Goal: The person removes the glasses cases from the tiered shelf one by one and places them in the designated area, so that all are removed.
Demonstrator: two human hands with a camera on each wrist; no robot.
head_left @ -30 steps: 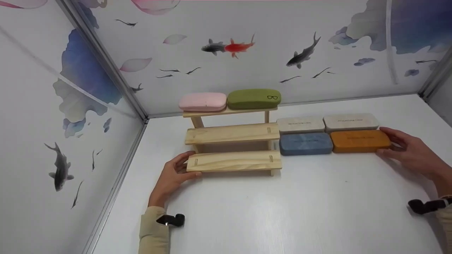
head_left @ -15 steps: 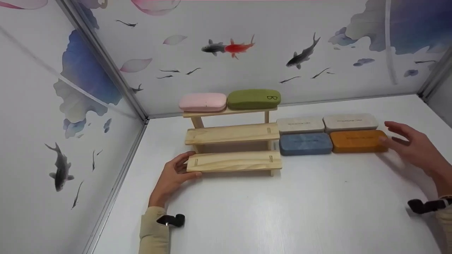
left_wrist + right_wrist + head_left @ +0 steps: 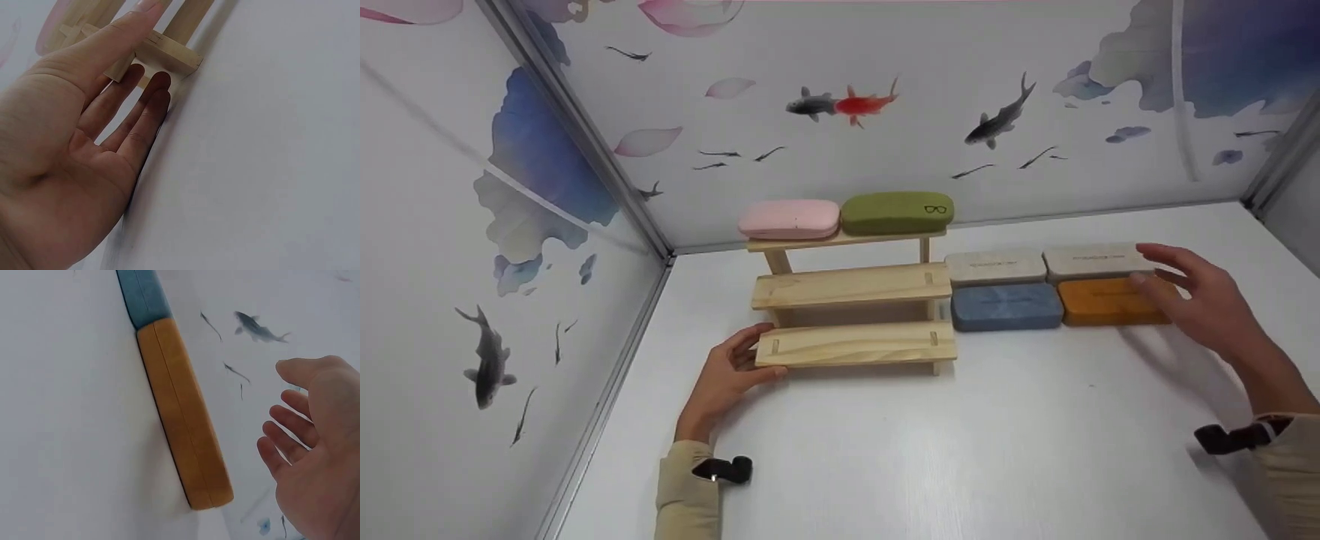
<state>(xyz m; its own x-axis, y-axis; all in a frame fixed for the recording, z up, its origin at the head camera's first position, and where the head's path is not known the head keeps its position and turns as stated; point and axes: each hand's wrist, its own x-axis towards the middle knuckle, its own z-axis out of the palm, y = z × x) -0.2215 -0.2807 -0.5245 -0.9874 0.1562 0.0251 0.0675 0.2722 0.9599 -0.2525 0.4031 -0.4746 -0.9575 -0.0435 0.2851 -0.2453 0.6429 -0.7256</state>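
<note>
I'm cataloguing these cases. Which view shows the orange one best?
The right wrist view: the orange case is large and unobstructed there. The head view shows its top, but the right hand hides part of it. The left wrist view does not show it.

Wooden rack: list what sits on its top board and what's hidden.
A pink case and a green case, side by side. They cover most of the top board; both look closed, so anything inside cannot be seen.
</note>
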